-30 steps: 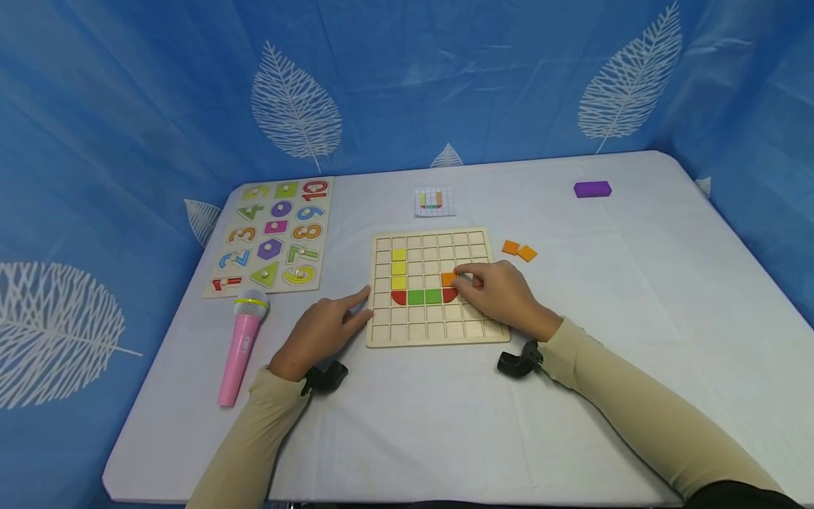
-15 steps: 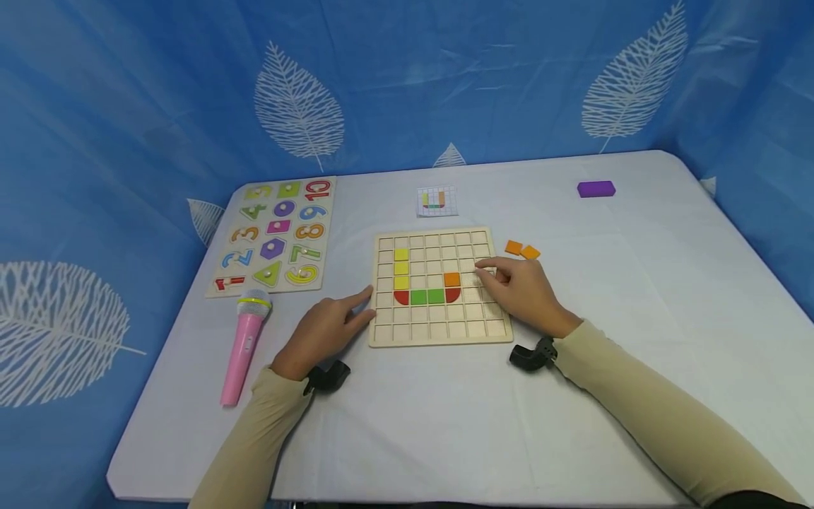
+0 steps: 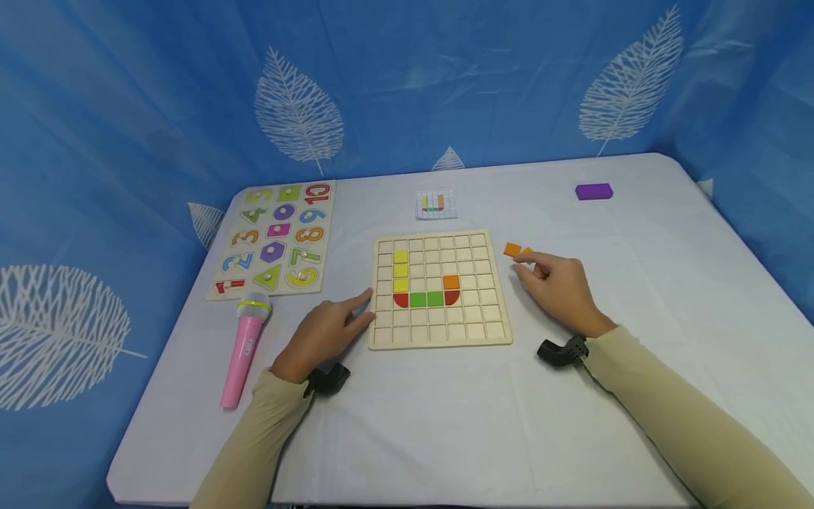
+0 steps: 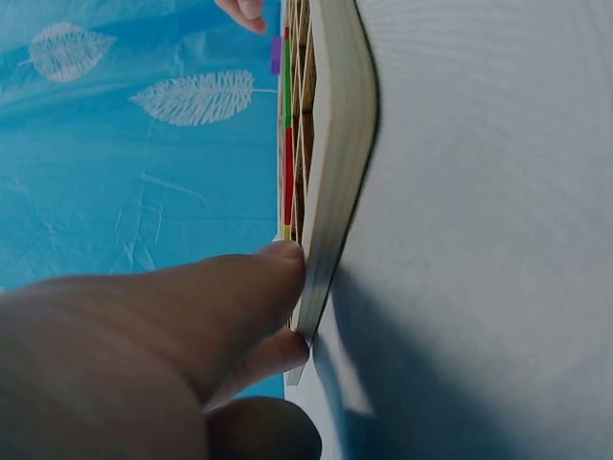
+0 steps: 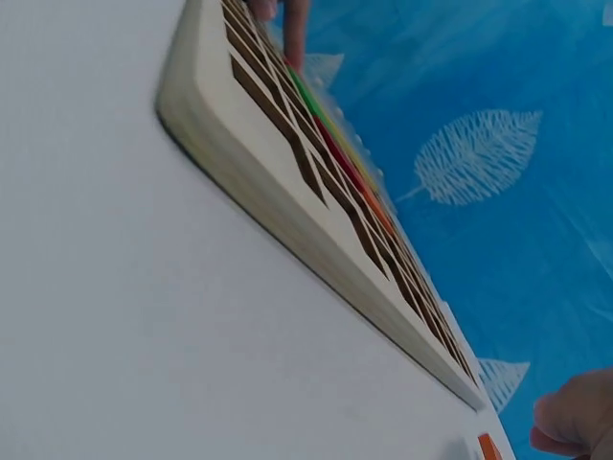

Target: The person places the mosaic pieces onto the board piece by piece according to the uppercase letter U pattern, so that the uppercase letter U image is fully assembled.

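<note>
My left hand [image 3: 324, 329] rests at the left edge of a wooden grid board [image 3: 439, 336], its index finger and thumb touching the rim. In the left wrist view, the fingertips [image 4: 284, 264] press against the board's side. Set in the grid are a column of yellow tiles [image 3: 400, 271], two green tiles [image 3: 417, 300], red rounded corner pieces [image 3: 400, 300] and one orange tile [image 3: 451, 282]. My right hand [image 3: 562, 290] is right of the board, thumb and index finger close to two loose orange tiles [image 3: 511, 249], partly covering one. Nothing shows held in it.
A pattern card [image 3: 436, 203] lies behind the board. A number puzzle board [image 3: 270, 240] and a pink toy microphone [image 3: 243, 353] are on the left. At the back right sits a purple block [image 3: 594, 191]. Blue leaf-printed cloth [image 3: 445, 85] rises behind the table.
My right hand has let go of an orange tile set above the right red piece, then moved right, off the board to the loose orange tiles. The left hand stays in place.
</note>
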